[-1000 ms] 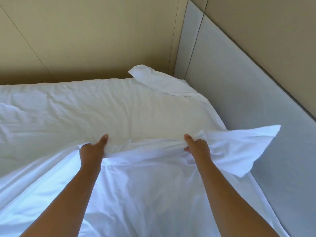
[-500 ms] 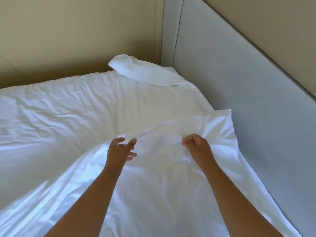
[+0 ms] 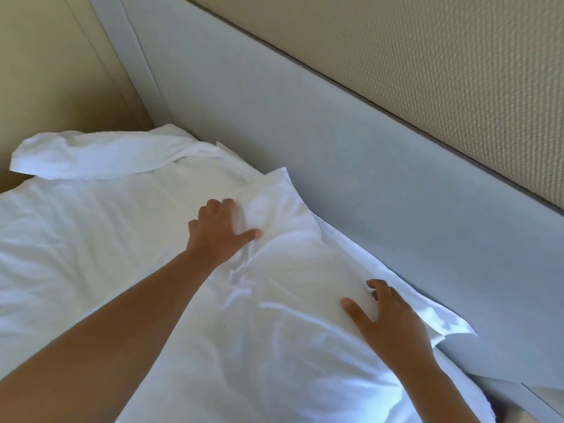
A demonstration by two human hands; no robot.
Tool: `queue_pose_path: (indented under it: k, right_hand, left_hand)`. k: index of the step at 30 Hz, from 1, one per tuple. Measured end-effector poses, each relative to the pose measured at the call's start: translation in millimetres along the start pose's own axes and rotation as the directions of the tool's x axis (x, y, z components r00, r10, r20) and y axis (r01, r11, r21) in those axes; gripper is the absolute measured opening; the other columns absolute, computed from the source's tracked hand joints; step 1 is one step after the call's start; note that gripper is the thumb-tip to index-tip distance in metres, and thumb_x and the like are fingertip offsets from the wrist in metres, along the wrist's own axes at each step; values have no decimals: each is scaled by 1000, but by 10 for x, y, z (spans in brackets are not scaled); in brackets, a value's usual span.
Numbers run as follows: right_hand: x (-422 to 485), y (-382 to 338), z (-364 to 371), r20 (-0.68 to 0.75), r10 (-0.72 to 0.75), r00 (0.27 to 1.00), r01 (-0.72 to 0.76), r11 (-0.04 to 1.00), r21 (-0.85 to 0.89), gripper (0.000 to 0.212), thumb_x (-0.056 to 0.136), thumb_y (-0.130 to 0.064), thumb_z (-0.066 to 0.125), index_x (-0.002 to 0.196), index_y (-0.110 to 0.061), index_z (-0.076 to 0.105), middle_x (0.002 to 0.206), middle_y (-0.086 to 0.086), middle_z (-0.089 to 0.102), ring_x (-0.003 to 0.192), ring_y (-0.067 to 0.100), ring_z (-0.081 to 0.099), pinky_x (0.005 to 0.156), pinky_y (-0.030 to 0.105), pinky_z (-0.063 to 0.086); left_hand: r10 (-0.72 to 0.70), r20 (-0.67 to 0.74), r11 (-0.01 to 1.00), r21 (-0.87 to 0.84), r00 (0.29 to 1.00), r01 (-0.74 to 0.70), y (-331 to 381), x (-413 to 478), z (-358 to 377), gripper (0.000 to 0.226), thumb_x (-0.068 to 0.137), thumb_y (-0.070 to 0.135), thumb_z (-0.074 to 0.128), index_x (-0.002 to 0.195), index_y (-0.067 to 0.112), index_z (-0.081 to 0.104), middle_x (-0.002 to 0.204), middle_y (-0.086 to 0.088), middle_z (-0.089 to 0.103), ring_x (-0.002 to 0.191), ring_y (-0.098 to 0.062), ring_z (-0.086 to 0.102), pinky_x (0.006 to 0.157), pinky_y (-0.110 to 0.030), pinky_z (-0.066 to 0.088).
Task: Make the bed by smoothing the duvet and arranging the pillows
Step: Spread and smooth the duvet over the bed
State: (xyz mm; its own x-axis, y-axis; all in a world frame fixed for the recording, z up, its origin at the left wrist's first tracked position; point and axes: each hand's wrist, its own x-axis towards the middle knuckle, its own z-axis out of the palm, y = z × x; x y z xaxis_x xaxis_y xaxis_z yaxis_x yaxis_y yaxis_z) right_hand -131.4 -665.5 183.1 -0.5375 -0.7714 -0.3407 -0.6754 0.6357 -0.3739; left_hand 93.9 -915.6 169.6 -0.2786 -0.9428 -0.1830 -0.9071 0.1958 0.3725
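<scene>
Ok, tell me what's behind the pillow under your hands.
The grey headboard runs right behind the pillow, with beige textured wall above it. Its foot, and any gap there, is hidden by the pillow's edge.

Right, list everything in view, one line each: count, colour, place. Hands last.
duvet: one, white, creased, nearest part of the bed.
sheet: one, white, wrinkled, left of the duvet.
crumpled cloth: one, white, bed's far corner; possibly a pillow.
headboard: one, pale grey, along the bed's right.
wall: beige, above the headboard and beyond the bed.
left hand: one, pressing the duvet near its far corner.
right hand: one, resting on the duvet by the headboard.
</scene>
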Motion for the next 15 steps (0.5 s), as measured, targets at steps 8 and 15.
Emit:
queue_pose_path:
  k: [8,15]
  right_hand:
    - [25,29,165,-197,-149,969,110,975,-194,50,88,-70,46,77,-22,40,47,-12,29,54,27,63,48,30,35]
    - [671,-92,119,-354,-107,929,105,994,-26,56,81,-76,46,75,-20,43,50,2,54,57,37,60,53,37,49]
  left_hand:
    - [-97,24,995,-23,995,97,-158,70,141,73,77,77,58,112,14,54,102,-10,66,100,-37,61,75,-37,40]
    - [-71,-192,996,-75,979,57,-327,573,-245,69,76,82,53,99,17,56,91,-6,67,89,-33,59,72,-38,44]
